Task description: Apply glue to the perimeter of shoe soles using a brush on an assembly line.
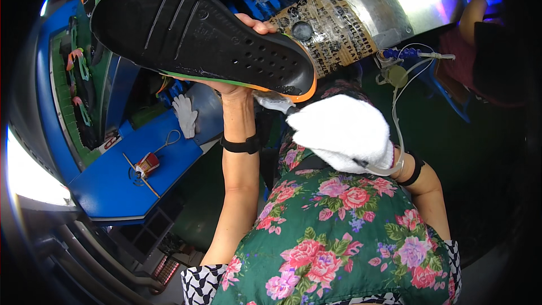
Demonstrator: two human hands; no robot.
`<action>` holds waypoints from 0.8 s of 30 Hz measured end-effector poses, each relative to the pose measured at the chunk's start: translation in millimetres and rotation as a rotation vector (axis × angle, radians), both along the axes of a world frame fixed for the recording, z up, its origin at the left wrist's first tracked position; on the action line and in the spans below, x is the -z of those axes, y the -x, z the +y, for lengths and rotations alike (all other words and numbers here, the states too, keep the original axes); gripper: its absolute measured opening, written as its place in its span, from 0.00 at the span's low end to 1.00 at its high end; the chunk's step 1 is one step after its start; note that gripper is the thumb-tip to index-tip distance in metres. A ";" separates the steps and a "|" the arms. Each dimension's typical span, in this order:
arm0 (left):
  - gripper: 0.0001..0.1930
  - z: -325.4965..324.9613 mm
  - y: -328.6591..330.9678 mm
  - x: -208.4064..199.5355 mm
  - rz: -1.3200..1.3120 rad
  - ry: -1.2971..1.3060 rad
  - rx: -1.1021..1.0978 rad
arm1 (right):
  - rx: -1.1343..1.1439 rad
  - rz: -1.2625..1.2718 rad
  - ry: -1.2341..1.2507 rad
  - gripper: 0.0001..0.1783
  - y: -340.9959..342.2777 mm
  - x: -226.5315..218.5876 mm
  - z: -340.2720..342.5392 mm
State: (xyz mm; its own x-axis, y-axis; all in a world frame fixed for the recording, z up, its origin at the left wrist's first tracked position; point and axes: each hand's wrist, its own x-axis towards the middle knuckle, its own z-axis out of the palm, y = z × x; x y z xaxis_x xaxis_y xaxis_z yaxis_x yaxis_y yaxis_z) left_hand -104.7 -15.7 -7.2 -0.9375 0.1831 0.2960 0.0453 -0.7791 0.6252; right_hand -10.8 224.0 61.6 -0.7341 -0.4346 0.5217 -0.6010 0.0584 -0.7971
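Note:
A large black shoe sole [189, 36] is tilted up at the upper left, with small holes toward one end and an orange and green rim. My left hand [230, 87] grips it from beneath, the fingertips curling over its far edge. To the right, my right hand [344, 133] wears a white fabric glove and is closed. A pale, bristly brush tip [274, 101] with a dark collar sticks out of the glove, close to the sole's orange rim. The gloved fingers hide the brush's handle. A thin clear tube [397, 118] runs down to the glove's wrist.
A metal surface [389, 5] partly covered with taped cardboard [324, 28] lies ahead. On the left, a blue table [113, 192] carries a grey glove [184, 116] and a small red container [148, 164]. Orange-green shoe parts [78, 59] stand beyond. Another person's arm [471, 20] shows at upper right.

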 end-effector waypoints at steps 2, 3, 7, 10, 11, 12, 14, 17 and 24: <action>0.59 5.4 -3.9 -0.9 -0.017 0.000 -0.016 | -0.015 -0.037 0.060 0.16 -2.6 -1.7 -5.3; 0.58 6.6 -5.7 -1.0 -0.033 0.004 -0.033 | -0.029 -0.050 0.080 0.17 -2.3 -6.9 -5.9; 0.55 5.1 -7.5 -3.1 -0.023 0.010 -0.038 | 0.011 -0.137 0.085 0.15 10.2 -18.9 10.8; 0.55 5.9 -4.2 -6.9 0.023 0.018 -0.029 | 0.118 -0.212 0.031 0.11 10.8 -17.0 17.8; 0.55 8.5 -4.6 -8.6 0.024 -0.036 -0.011 | 0.116 -0.225 0.026 0.10 10.6 -15.4 19.4; 0.56 10.0 -5.2 -10.8 0.026 -0.088 0.006 | 0.112 -0.237 0.022 0.10 10.4 -14.0 19.9; 0.58 9.3 -6.4 -12.1 -0.001 -0.103 0.026 | 0.113 -0.245 0.038 0.10 10.4 -9.5 17.8; 0.58 5.8 -8.5 -17.3 -0.037 -0.067 0.065 | 0.116 -0.268 0.071 0.09 9.9 -4.3 16.9; 0.69 8.4 -6.7 -28.9 -0.276 -0.062 0.126 | 0.065 -0.589 0.226 0.08 8.6 12.9 14.9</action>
State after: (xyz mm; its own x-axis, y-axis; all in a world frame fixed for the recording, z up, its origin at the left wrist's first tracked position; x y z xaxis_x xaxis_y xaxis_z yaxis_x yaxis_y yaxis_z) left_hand -98.0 -7.3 21.7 -0.9552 0.2921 0.0473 -0.2189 -0.8050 0.5514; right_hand -19.5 238.9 48.7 -0.9471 -0.3062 0.0962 -0.0590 -0.1283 -0.9900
